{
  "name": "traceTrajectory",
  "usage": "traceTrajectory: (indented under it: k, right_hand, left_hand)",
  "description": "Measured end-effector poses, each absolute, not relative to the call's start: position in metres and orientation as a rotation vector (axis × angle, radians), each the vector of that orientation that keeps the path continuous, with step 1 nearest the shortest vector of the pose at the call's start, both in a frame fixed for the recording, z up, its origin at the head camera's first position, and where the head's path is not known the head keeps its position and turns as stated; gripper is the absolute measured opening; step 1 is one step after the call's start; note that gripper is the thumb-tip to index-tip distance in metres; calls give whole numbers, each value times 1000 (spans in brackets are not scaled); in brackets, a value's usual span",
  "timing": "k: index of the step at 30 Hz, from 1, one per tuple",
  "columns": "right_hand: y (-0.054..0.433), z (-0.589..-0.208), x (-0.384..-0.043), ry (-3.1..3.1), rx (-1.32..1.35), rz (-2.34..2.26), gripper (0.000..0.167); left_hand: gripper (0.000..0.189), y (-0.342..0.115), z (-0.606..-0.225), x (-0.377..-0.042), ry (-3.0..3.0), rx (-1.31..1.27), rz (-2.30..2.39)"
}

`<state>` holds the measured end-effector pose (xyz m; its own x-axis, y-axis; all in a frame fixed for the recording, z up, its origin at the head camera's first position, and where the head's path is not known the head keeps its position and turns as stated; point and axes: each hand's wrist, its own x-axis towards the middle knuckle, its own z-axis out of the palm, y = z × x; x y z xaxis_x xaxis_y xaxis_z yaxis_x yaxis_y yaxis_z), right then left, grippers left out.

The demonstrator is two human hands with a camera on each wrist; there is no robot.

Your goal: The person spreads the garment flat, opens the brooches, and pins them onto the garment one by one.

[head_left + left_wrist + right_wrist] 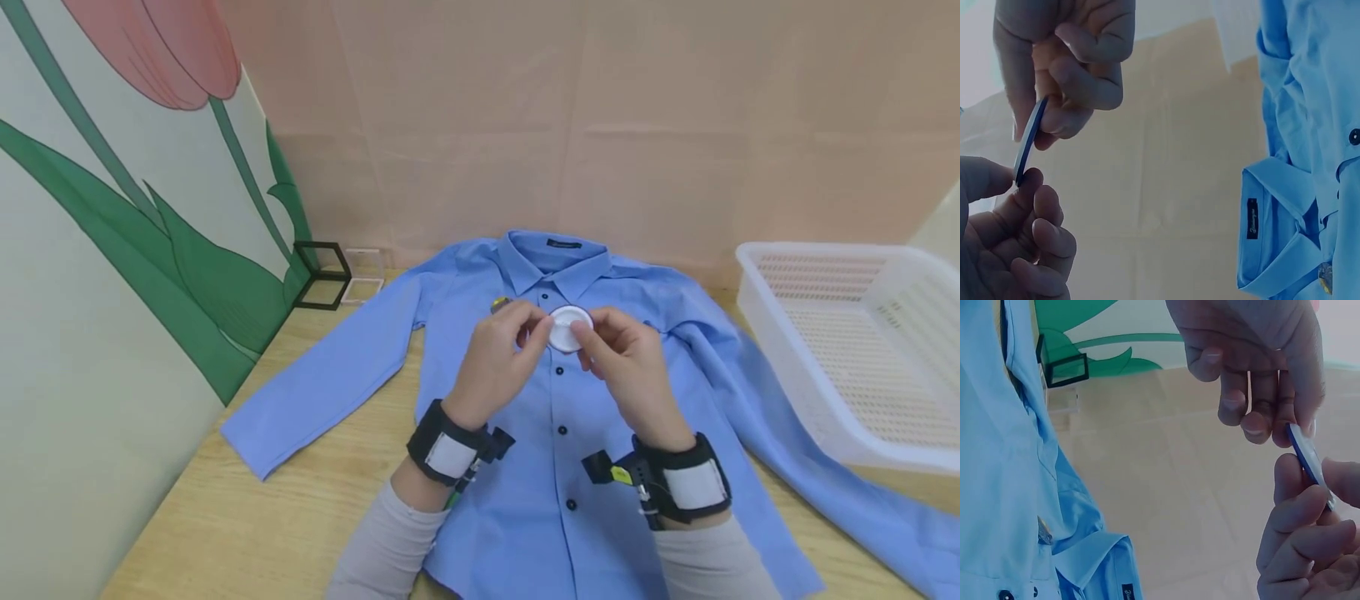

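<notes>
My left hand (495, 358) and right hand (637, 371) together hold a round badge (566, 333) above the chest of a blue long-sleeved shirt (517, 467). Its white side faces me; its rim is dark blue. In the left wrist view the badge (1030, 142) appears edge-on, with the left hand (1016, 237) pinching its lower end and the right hand (1072, 69) its upper end. Thumbs and fingers of both hands also grip the badge (1305, 453) in the right wrist view. A small dark and yellow object (501, 304) lies on the shirt, just beyond the left hand.
At the right stands a white perforated plastic basket (795, 367), beside the shirt's sleeve. A black square frame (322, 275) and a clear one (365, 275) stand at the back left. The shirt lies buttoned, face up, on a wooden table (247, 533).
</notes>
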<state>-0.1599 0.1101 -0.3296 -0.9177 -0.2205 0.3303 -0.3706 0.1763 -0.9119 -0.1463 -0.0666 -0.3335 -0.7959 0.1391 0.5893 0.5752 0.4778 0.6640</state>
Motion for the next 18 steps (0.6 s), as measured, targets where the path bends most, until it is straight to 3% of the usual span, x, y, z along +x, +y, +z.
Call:
traceTrajectory:
  k: [18]
  right_hand:
    - [106, -330, -159, -2247, 493, 2057, 20]
  left_hand:
    - [18, -63, -338, -147, -2328, -616, -1100]
